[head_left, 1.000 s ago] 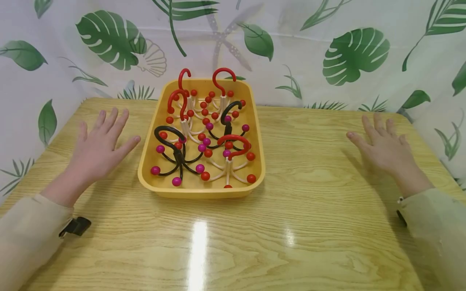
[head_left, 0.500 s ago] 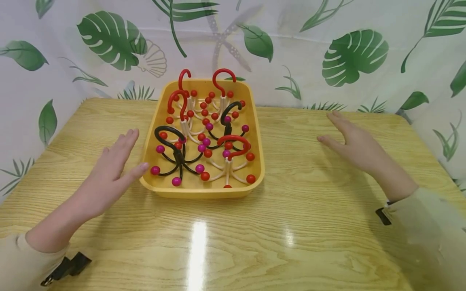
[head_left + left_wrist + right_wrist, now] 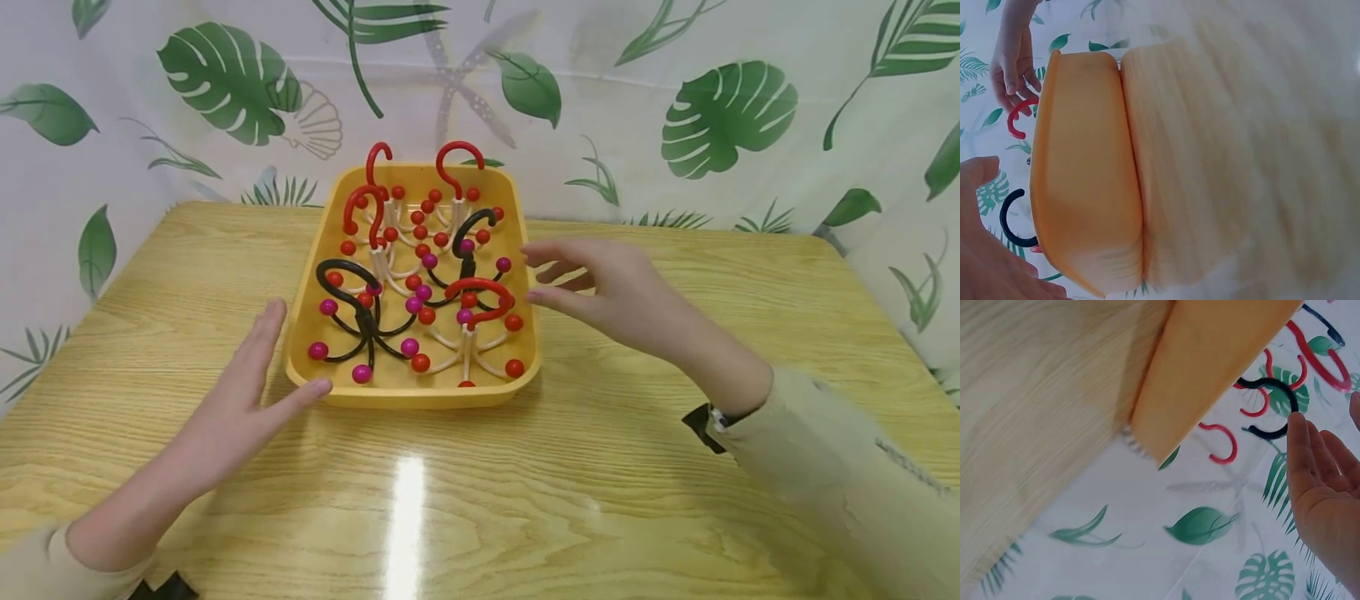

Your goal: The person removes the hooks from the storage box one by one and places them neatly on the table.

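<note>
on either side of the yellow rectangular plastic tray (image 3: 420, 402), which held ball-tipped red-and-white plastic hangers (image 3: 468, 333) and black plastic hangers (image 3: 365, 323), the outstretched left hand (image 3: 232, 408) and loosely curved right hand (image 3: 611, 287) gripped nothing, so a steady approach clear of the tall hooks (image 3: 459, 145) seemed wisest.

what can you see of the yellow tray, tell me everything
The yellow tray is deep, with rounded corners and a projecting rim, and looks like plastic. It sits upright on the wood-grain table, near the far edge, holding six ball-tipped hook racks, four red-hooked, two black. The left hand is by its near left corner, the right hand by its right rim; neither plainly touches it.
</note>
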### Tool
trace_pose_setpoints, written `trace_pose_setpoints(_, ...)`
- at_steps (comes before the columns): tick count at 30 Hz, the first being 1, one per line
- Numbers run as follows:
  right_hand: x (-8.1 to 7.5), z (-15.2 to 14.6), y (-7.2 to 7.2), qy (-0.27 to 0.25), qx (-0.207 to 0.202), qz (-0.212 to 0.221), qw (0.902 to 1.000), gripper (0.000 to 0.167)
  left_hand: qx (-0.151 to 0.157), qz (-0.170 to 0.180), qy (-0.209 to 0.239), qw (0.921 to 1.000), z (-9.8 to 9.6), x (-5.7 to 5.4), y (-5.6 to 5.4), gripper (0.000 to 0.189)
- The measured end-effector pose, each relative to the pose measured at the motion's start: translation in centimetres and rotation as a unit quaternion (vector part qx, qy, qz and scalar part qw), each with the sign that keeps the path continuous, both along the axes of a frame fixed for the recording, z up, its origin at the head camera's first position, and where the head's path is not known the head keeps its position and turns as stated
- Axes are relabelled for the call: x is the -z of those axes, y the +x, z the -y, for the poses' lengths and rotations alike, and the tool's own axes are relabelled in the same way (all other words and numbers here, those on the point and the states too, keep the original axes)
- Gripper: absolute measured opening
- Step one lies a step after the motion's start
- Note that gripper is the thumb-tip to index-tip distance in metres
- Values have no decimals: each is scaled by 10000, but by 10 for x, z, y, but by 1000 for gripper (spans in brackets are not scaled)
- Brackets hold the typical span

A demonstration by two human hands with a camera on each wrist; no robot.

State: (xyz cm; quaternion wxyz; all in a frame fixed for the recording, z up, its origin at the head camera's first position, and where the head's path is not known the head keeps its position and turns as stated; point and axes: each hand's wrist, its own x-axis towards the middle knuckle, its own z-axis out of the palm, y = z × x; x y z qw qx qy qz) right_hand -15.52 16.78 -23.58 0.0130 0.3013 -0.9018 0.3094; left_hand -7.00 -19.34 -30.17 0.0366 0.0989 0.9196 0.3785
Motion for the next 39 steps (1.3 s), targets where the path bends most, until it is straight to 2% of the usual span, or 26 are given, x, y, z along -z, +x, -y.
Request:
trace_pose_setpoints(4, -2, 17, 0, 20, -310, 0, 9995, 42, -66, 154, 63, 9998, 1, 4, 1, 91)
trace_pose_setpoints(7, -3, 26, 1, 125, -434, -21, 9990, 42, -69, 135, -55, 9999, 2, 8, 1, 90)
trace_pose_setpoints(13, -3, 38, 2, 366, -422, -76, 9984, 30, -25, -159, -504, 9986, 3, 14, 0, 89)
trace_pose_setpoints(20, 1, 43, 2, 482, -379, -375, 9974, 16, -34, -212, -912, 9956, 4, 15, -2, 92)
trace_pose_setpoints(28, 0, 46, 6, 346, -244, -602, 9973, 15, -71, -229, -956, 9951, 5, 16, -1, 92)
trace_pose_setpoints(39, -13, 43, 10, 27, -423, -1268, 9910, 16, -75, -250, -918, 9954, 5, 17, -1, 92)
